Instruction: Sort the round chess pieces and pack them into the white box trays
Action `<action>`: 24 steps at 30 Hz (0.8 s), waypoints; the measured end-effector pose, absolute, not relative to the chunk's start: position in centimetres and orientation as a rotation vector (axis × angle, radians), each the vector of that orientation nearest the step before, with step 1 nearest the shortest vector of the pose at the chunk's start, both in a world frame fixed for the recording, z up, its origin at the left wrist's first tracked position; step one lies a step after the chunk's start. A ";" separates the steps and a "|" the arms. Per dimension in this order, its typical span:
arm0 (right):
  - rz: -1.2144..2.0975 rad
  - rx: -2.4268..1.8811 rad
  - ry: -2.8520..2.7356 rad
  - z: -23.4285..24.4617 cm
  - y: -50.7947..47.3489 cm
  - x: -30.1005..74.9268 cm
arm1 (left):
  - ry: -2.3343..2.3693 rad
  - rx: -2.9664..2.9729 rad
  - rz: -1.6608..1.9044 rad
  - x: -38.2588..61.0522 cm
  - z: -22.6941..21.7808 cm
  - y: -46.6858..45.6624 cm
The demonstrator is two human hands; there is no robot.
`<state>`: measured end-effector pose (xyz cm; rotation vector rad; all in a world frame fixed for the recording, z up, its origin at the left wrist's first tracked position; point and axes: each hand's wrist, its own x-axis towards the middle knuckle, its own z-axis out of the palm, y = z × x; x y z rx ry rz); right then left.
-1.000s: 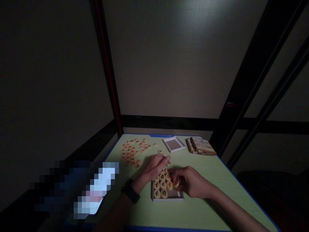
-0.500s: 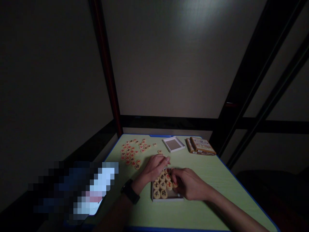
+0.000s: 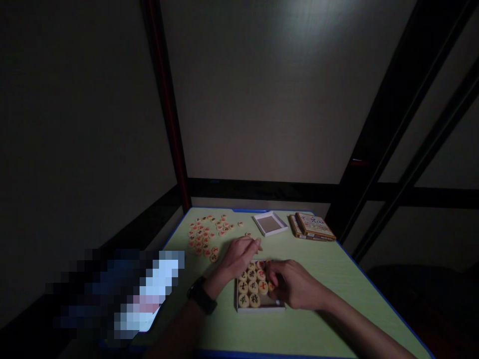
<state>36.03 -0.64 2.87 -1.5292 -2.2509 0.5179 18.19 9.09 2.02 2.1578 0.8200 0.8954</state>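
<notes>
A small white box [image 3: 259,306] on the green table [image 3: 318,324] holds several round wooden chess pieces [image 3: 253,286] marked in red and black. My right hand [image 3: 294,285] is curled over the box's right side, its fingertips pinched on a piece inside the box. My left hand [image 3: 237,258] rests at the box's far left corner with fingers bent together; what they hold, if anything, is hidden. A dark watch is on my left wrist [image 3: 202,294].
Several loose chess pieces [image 3: 204,234] lie scattered at the table's far left. An empty white box lid [image 3: 270,223] and a flat brown game box [image 3: 311,226] sit at the far edge. Dark bed-frame posts [image 3: 166,109] rise behind the table.
My right hand has lowered the piece it held into the box and shifted slightly left. My left hand stayed near the box's far corner.
</notes>
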 end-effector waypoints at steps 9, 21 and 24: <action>0.550 -1.522 -2.236 2.7 -0.5 36.2 | 1.148 2.318 0.906 18.6 1.3 10.1; 0.620 -1.499 -2.215 2.9 -0.5 36.3 | 1.512 2.372 0.645 17.9 2.1 10.2; 0.687 -1.425 -2.196 2.7 -0.4 36.5 | 1.573 2.512 0.572 16.7 2.1 10.9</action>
